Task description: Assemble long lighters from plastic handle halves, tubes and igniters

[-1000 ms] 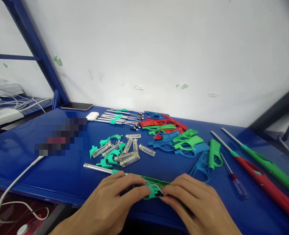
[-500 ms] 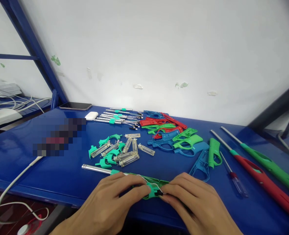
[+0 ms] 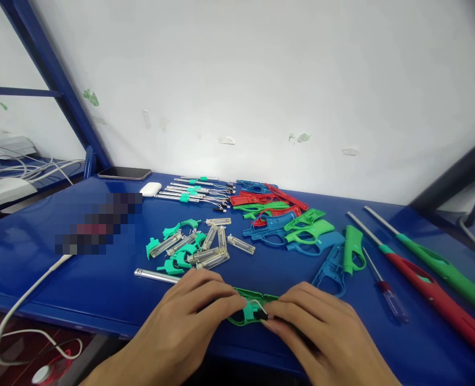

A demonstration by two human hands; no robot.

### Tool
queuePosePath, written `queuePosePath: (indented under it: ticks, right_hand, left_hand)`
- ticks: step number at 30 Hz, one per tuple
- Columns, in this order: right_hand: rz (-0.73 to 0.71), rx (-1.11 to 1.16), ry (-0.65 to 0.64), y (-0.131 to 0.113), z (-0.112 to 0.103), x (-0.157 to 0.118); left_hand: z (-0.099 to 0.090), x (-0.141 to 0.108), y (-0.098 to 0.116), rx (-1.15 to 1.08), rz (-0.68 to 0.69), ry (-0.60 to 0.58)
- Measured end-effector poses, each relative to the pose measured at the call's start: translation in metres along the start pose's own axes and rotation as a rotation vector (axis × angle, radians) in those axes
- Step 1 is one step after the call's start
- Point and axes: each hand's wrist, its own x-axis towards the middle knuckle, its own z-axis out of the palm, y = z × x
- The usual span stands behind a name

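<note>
At the table's front, both hands work on a green lighter casing half (image 3: 269,296) with its inside facing up. My left hand (image 3: 181,316) closes over its left part, fingertips beside a teal trigger (image 3: 247,311). My right hand (image 3: 321,327) pinches the right part, its thumb and fingers at a small black igniter piece (image 3: 261,315). A white wire (image 3: 258,304) curves over to that piece. The silver lighter tube (image 3: 157,275) sticks out left of my left hand. Much of the casing is hidden under the fingers.
Teal triggers (image 3: 186,252) and clear fuel tanks (image 3: 241,244) lie behind the hands. Further back are tube assemblies (image 3: 185,188) and coloured casing halves (image 3: 277,222). To the right lie a screwdriver (image 3: 392,300), a red lighter (image 3: 426,289) and a green lighter (image 3: 442,268).
My left hand has shifted slightly, with its fingers now covering the teal collar on the tube. The wire loop sits lower, in the casing. My right hand stays nearly still.
</note>
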Motion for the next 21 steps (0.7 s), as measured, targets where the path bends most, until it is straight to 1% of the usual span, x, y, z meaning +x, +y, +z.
queuePosePath:
  ticks: [4, 8, 14, 18, 21]
  right_hand:
    - [0.033, -0.049, 0.038, -0.003, -0.002, 0.004]
    - [0.007, -0.093, 0.063, -0.004, 0.0, 0.007]
    - [-0.043, -0.164, 0.089, -0.005, 0.009, 0.013]
    - [0.008, -0.081, 0.057, -0.005, 0.008, 0.013]
    - [0.042, 0.03, 0.075, -0.004, 0.004, 0.011]
  left_hand:
    - [0.002, -0.002, -0.001, -0.019, -0.013, -0.001]
    - [0.001, -0.002, 0.0, -0.029, -0.036, -0.009]
    - [0.002, -0.004, 0.0, -0.082, -0.061, -0.043]
    - [0.007, -0.009, -0.005, -0.098, -0.049, -0.018]
    - [0.009, -0.011, -0.006, -0.094, -0.045, -0.022]
